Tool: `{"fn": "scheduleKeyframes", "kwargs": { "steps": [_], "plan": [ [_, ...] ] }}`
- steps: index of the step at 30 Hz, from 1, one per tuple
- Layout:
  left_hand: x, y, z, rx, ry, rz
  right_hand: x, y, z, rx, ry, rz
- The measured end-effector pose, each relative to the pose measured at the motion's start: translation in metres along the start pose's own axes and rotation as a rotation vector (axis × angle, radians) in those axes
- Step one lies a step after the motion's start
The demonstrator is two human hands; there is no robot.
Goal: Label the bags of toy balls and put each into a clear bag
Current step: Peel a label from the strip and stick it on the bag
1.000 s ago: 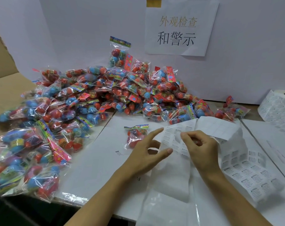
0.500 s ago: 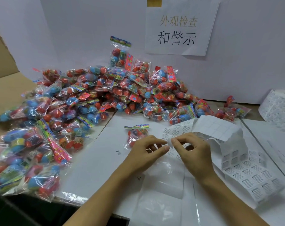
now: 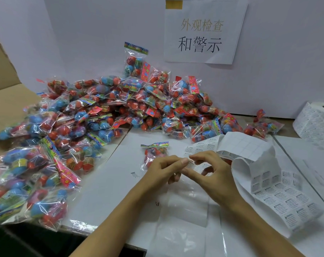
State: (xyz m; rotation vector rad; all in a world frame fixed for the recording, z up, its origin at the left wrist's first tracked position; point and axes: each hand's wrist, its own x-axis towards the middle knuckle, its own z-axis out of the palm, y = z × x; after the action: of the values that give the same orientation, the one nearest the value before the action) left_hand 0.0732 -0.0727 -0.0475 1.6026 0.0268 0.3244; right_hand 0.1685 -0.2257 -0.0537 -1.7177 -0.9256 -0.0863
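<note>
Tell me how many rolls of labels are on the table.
1: the label roll stands at the far right edge, partly cut off by the frame; others may lie out of view.

A white paper sign [image 3: 204,32] hangs on the pale wall [image 3: 287,62] ahead of me, two rows of Chinese characters on it and a strip of tan tape [image 3: 173,4] at its top left corner. Far left of the sign, a brown cardboard flap [image 3: 3,86] leans up.
</note>
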Motion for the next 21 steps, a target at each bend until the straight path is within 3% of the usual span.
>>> {"fn": "scheduleKeyframes", "kwargs": {
  "steps": [4,11,16,19,21],
  "plan": [
    [0.001,0.002,-0.003,-0.025,0.1,-0.031,0.002,0.005,0.0,0.029,-0.004,0.158],
    [0.0,0.0,0.0,0.07,0.099,0.009,0.005,0.006,-0.002,0.171,-0.076,0.283],
    [0.004,-0.013,0.001,0.385,0.307,0.167,0.005,0.004,-0.002,0.184,-0.094,0.306],
    [0.009,-0.019,-0.005,0.627,0.571,0.237,0.006,0.005,-0.001,0.19,-0.059,0.356],
    [0.009,-0.023,-0.011,0.814,0.705,0.183,0.006,0.005,-0.002,0.194,-0.038,0.365]
  ]
}}
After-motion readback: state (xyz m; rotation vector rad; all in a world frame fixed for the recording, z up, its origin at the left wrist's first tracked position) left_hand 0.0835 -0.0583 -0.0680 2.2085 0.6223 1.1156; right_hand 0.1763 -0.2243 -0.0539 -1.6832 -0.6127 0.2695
